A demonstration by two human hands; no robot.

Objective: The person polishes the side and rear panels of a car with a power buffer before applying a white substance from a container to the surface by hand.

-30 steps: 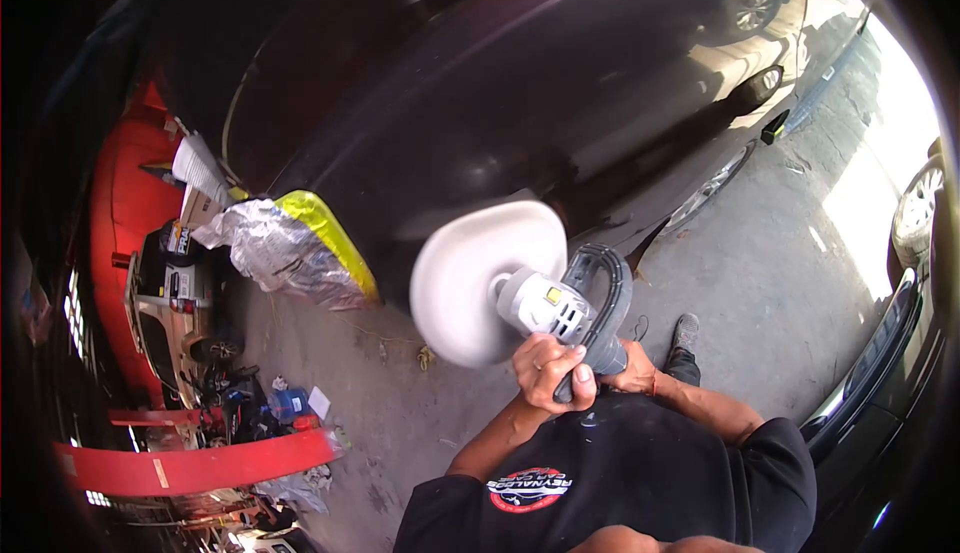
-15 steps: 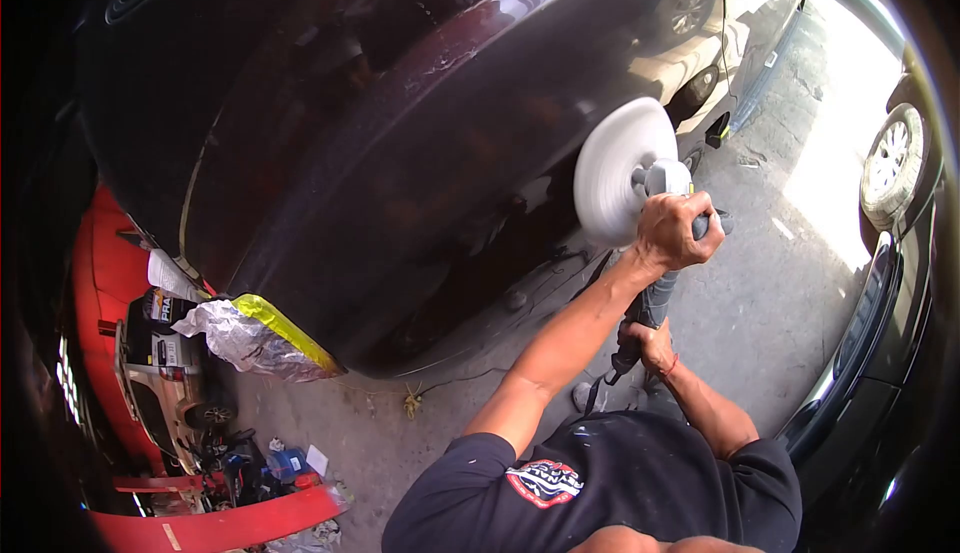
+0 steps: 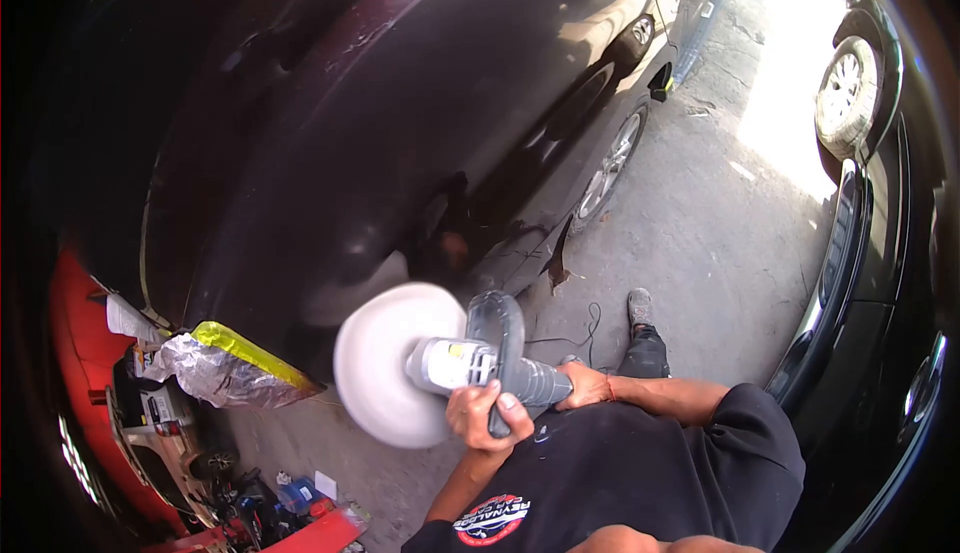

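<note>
My left hand (image 3: 488,415) is closed around the loop handle of a power polisher (image 3: 455,363), close behind its head. On the polisher's rear body sits my right hand (image 3: 588,386), fingers wrapped round it. The polisher's round white pad (image 3: 390,363) looks smeared at its edge and faces the dark car (image 3: 400,133). It overlaps the lower curve of the car's panel near the corner in this view. A pale reflection of the pad shows in the glossy paint.
Crumpled plastic with yellow tape (image 3: 235,368) covers part of the car at left. A cord (image 3: 590,328) lies on the concrete floor (image 3: 700,223). Another dark car (image 3: 850,323) stands at right. Red panels (image 3: 90,343) and a blue container (image 3: 297,494) are at lower left.
Both hands have brought the polisher left and down in the view, along the panel and closer to my body. The view has shifted, and the car's wheel now shows more fully.
</note>
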